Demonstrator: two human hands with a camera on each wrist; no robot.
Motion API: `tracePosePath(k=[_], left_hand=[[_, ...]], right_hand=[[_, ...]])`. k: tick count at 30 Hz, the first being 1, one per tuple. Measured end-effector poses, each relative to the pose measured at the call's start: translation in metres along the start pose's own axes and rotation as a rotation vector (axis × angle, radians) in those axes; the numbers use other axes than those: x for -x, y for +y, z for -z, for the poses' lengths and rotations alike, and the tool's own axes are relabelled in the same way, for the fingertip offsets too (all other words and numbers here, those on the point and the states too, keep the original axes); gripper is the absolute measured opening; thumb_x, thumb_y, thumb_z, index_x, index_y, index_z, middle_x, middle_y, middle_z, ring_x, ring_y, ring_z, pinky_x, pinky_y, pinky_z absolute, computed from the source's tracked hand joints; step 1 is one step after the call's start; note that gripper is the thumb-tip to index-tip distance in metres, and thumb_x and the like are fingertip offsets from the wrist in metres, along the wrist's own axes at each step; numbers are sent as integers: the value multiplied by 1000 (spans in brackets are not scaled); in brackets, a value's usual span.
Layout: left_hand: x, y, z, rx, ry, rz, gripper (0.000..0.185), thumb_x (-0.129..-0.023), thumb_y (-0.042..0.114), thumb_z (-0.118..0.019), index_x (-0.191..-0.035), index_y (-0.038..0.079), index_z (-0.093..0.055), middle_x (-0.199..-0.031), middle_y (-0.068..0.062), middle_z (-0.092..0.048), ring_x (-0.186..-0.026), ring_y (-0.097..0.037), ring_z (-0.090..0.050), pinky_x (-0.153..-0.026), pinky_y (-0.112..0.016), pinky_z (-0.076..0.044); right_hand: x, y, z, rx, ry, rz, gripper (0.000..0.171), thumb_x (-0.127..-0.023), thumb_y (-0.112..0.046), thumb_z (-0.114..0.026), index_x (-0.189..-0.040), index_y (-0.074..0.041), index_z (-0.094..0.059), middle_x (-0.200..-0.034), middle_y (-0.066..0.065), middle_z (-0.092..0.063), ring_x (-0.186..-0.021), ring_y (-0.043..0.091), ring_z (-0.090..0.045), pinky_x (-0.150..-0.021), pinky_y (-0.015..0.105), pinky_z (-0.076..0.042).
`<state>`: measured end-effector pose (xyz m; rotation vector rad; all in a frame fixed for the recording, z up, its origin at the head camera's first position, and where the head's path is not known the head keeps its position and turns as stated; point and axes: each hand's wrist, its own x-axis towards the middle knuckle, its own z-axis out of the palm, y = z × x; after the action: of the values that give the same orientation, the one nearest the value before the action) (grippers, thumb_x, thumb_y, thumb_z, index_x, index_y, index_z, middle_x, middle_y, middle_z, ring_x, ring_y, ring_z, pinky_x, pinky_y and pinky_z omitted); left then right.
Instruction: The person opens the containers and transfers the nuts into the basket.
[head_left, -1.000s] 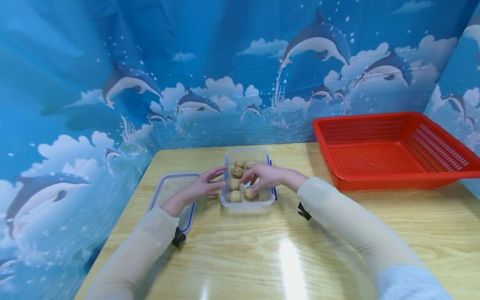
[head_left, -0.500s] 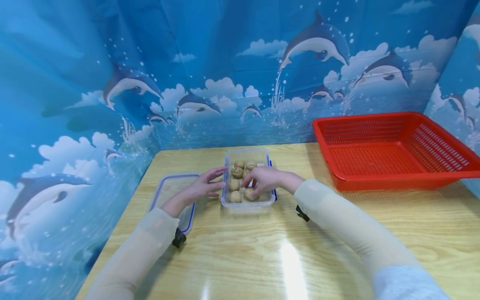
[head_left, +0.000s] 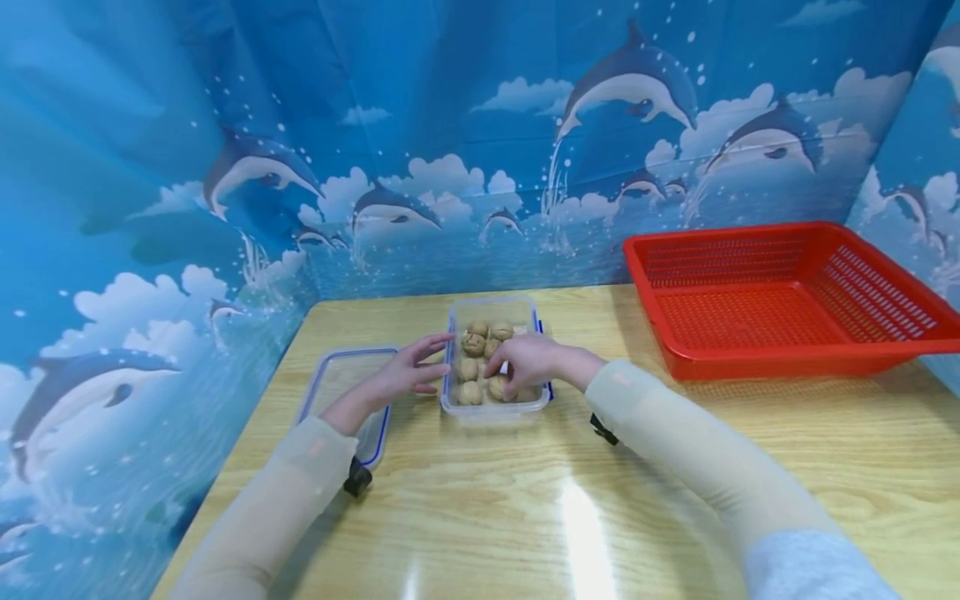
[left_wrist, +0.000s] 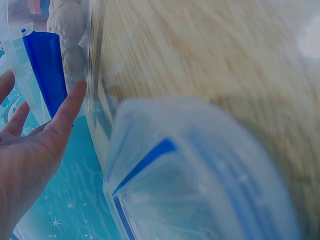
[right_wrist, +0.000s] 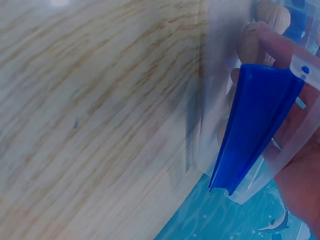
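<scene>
A clear plastic container [head_left: 497, 410] with blue side clips [right_wrist: 257, 120] holds several walnuts [head_left: 472, 344]. Over its near part my right hand [head_left: 534, 358] reaches in from the right, pinching a walnut [head_left: 497, 386] in the near right of the container between thumb and fingers; the hand partly covers the contents. My left hand [head_left: 408, 371] is at the container's left side, fingers spread and fairly straight, fingertips at the wall. In the left wrist view that hand [left_wrist: 37, 150] is beside the blue clip [left_wrist: 47, 70], holding nothing.
A clear lid [head_left: 347, 371] with a blue seal lies on the table left of the container, partly under the left forearm. A large red plastic basket [head_left: 750, 354] stands at the right. A dolphin-printed blue curtain [head_left: 465, 108] borders the wooden table [head_left: 480, 508] behind and left.
My right hand has shifted slightly inside the container, its thumb coming over the near right walnut. The left hand has stayed at the container's side.
</scene>
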<state>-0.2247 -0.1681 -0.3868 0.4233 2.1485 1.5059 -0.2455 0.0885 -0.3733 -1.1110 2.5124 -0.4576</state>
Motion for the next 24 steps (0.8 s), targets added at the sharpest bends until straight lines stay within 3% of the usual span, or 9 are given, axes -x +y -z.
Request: tracePosePath(k=[5,11,24], left_hand=[[-1,-1,0,1,-3,-11,60,-102,15,-52,-155,12,-23,-159,-15,-19,-134,-40,-37,-95,-51,-48],[-2,-3,1,7,-16,-8,61,-102,16,-52,-155,13,-23,-159,-15,-17,-135,-40,-36,-96,-52,-47],[0,-1,1,7,-16,-7,60,-102,15,-52,-155,10,-22,-159,-19,-16,-136,-43,-33,-96,-54,-45]], right_hand=[[0,1,1,-35,15,-5,44,-80,-17,-80,-122,-14,-68,-105,-5,-69,-81,6,-61,-74,27,-52],[2,4,8,-144,38,52,42,-83,-11,-77,-123,-5,-66,-115,4,-68,-90,13,-63,-79,26,-52],[31,-7,44,-209,126,154,42,-83,-7,-76,-124,-2,-65,-120,8,-65,-93,13,-63,-82,28,-53]])
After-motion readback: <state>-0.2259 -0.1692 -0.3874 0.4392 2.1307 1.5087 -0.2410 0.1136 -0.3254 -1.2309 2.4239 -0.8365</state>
